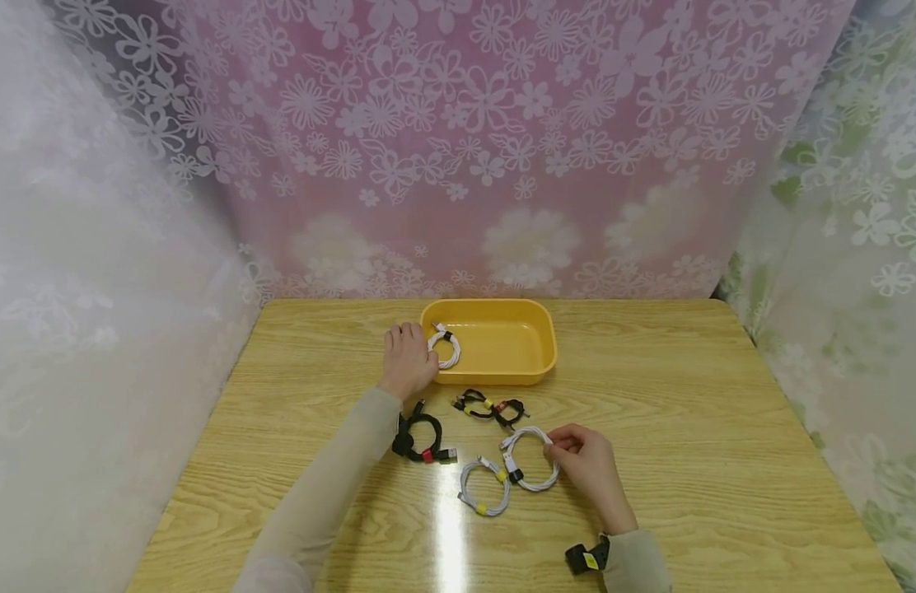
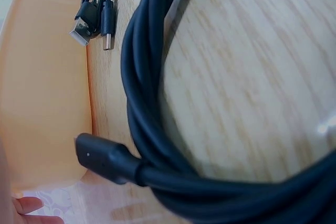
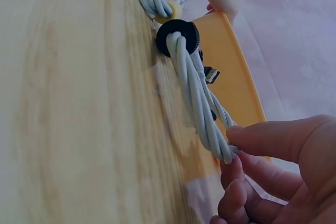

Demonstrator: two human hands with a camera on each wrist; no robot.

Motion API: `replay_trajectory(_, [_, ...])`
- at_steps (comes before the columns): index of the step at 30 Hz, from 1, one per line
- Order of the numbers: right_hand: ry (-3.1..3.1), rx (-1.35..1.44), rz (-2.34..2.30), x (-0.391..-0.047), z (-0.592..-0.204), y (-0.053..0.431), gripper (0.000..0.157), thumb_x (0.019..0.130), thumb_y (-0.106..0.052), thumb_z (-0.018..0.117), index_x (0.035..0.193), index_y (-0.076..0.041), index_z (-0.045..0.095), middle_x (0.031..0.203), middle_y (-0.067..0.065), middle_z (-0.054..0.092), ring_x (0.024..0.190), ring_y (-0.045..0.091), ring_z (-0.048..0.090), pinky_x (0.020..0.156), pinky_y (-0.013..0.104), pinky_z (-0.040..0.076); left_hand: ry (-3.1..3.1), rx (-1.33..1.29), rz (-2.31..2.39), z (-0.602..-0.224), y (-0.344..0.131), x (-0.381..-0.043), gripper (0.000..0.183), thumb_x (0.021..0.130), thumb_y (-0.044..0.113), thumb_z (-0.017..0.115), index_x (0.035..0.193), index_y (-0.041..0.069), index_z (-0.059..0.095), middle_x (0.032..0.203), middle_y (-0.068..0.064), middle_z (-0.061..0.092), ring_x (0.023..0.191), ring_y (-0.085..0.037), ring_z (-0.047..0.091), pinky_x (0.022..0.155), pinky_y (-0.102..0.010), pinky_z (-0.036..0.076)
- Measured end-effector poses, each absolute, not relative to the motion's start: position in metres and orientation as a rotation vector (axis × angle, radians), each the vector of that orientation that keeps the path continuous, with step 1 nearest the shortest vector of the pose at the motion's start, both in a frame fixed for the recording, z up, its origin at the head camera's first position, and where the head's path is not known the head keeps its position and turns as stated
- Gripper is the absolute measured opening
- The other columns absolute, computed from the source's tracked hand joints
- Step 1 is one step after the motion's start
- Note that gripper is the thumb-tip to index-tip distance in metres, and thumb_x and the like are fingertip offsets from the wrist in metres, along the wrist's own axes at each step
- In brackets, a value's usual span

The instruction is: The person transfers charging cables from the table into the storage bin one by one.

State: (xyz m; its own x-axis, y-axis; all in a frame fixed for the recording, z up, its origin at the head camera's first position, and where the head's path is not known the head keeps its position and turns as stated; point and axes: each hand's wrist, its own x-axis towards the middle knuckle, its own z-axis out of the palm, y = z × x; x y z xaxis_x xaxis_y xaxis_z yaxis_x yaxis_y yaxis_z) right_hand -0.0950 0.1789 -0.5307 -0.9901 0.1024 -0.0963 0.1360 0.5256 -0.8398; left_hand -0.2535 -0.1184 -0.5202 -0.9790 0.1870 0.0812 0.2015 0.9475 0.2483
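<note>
My right hand (image 1: 587,469) pinches the right side of a coiled white cable (image 1: 538,486) with a black tie. In the right wrist view, thumb and fingertips close on the twisted strands, and the coil is tilted up on edge. At the far left, my left hand (image 1: 409,358) holds the left end of a yellow plastic bin (image 1: 495,379), thumb at the rim and fingers outside. Against that end, inside the bin, leans another white cable coil (image 1: 454,356) with a black tie. The left wrist view mostly shows a black cable coil (image 2: 144,77) below my wrist.
On the wooden table (image 1: 688,412), a grey-white cable coil (image 1: 465,494) with yellow ties lies beside the pinched one. A black cable coil (image 1: 437,424) with a red tie sits under the left forearm. Small black cables (image 1: 476,405) with yellow and red ties lie before the bin.
</note>
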Motion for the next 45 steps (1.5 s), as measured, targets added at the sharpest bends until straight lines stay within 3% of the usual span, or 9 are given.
replay_trajectory(30, [2.639, 0.234, -1.631, -0.095, -0.511, 0.180, 0.012, 0.083, -0.002, 0.075, 0.094, 0.001, 0.073, 0.077, 0.007, 0.065, 0.066, 0.013, 0.056, 0.059, 0.023, 0.045, -3.017, -0.302, -0.371, -0.521, -0.118, -0.254, 0.029, 0.092, 0.021, 0.034, 0.107, -0.003, 0.043, 0.109, -0.023, 0.045, 0.104, -0.039, 0.037, 0.096, -0.049, 0.028])
replay_trajectory(38, [2.649, 0.222, -1.640, -0.097, -0.501, 0.176, 0.014, 0.083, -0.002, 0.075, 0.096, 0.002, 0.073, 0.080, 0.008, 0.066, 0.068, 0.014, 0.057, 0.061, 0.022, 0.046, -2.999, -0.284, -0.393, -0.522, -0.117, -0.253, 0.027, 0.090, 0.020, 0.036, 0.105, -0.002, 0.044, 0.105, -0.021, 0.044, 0.095, -0.035, 0.036, 0.085, -0.045, 0.031])
replay_trajectory(45, [2.642, 0.186, -1.681, -0.103, -0.495, 0.173, 0.016, 0.084, -0.005, 0.076, 0.097, 0.003, 0.073, 0.080, 0.008, 0.066, 0.067, 0.013, 0.057, 0.060, 0.022, 0.046, -3.017, -0.261, -0.368, -0.520, -0.115, -0.252, 0.030, 0.091, 0.021, 0.036, 0.107, -0.003, 0.045, 0.107, -0.022, 0.047, 0.101, -0.037, 0.040, 0.090, -0.047, 0.032])
